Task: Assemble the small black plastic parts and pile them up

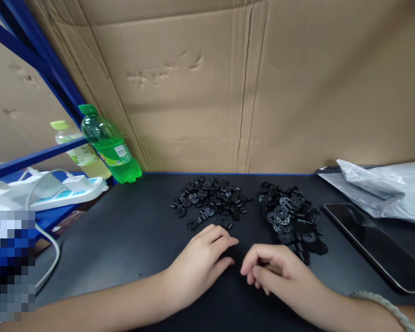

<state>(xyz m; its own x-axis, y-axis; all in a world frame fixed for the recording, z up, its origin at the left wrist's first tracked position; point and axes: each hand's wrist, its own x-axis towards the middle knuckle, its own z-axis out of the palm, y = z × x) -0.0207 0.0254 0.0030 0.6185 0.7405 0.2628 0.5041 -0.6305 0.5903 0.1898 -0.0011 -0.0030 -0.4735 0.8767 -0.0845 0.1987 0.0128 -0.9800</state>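
Observation:
Two heaps of small black plastic parts lie on the black tabletop (124, 240). The left heap (209, 196) is spread out and mixes round perforated discs with short clip-like pieces. The right heap (290, 216) is denser and runs toward me. My left hand (202, 256) hovers or rests at the near edge of the left heap, its thumb and index finger apart with nothing visible between them. Close to the near end of the right heap, my right hand (280, 272) has its fingers curled in and the thumb against them. Whatever it holds, if anything, is hidden.
A smartphone-like black slab (376, 246) lies at right, before a grey plastic bag (394, 191). At left stand a green bottle (112, 150), a pale yellow bottle (85, 154) and a white power strip (72, 193) with cables. Blue frame bars (51, 78) and cardboard (193, 92) enclose the table.

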